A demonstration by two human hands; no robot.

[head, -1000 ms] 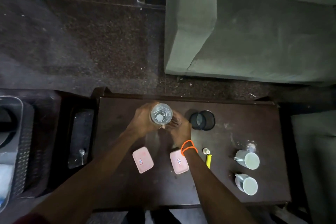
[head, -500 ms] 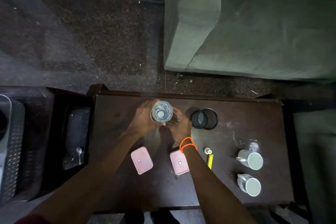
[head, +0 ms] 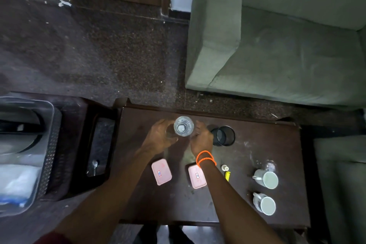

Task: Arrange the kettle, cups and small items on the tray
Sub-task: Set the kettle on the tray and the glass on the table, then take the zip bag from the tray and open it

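Head view: compared with a second ago my hands have barely shifted, and both are still at the glass [head: 183, 128] near the far edge of the bench [head: 277, 144]. My left hand [head: 158, 136] still curls round the glass's left side, fingers wrapped on it. My right hand [head: 201, 140], with orange bands [head: 206, 158] on the wrist, is now closer against the glass's right side than it was; its fingers bend toward the wall, but whether they grip it or only touch I cannot tell. The glass stands upright between the two hands, mouth toward the camera.

The rest lies as before. The dark cup [head: 222, 135] stands just right of my right hand. Two pink boxes sit nearer me: the left box [head: 161, 171] lies apart from my left forearm, and the right box [head: 197, 176] is partly under my right wrist. Right of that wrist are a small white cap [head: 224, 167] and a yellow stick [head: 227, 176], close together. Further right two white mugs lie on their sides, mouths toward me: the far mug [head: 266, 179] and the near mug [head: 264, 205]. A clear glass thing [head: 270, 165], too blurred to make out, sits just beyond the far mug. Left of the bench a spoon [head: 95, 165] lies on a dark tray [head: 103, 125]. Green sofa [head: 277, 45] beyond the bench.
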